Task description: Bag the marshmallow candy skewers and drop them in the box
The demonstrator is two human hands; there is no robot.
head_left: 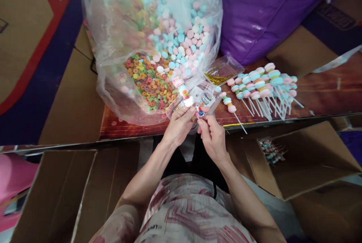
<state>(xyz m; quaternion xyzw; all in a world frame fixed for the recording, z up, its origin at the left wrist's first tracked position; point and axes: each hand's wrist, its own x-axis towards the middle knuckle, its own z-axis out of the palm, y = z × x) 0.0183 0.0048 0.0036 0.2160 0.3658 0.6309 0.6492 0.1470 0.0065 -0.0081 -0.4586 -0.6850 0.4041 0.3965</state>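
Observation:
Both hands meet at the table's front edge. My left hand [181, 123] is closed around the lower end of a wrapped candy skewer [183, 93], whose pink, white and orange pieces point up and away. Beside it, my right hand [211, 131] pinches at the same lower end, by a small colourful printed bit [200, 111]. Behind the hands lie a clear plastic tray [217, 103] with printed labels [206, 99] and a clear box of gold twist ties [218, 77]. One loose candy skewer [228, 102] rests to the right.
A large clear bag [113, 46] holds ring candies [154, 84] and pastel round candies [183, 43]. Many candy skewers [263, 82] are piled at the right. A purple bag [249, 13] stands behind. Open cardboard boxes [313, 156] sit below the table [124, 128].

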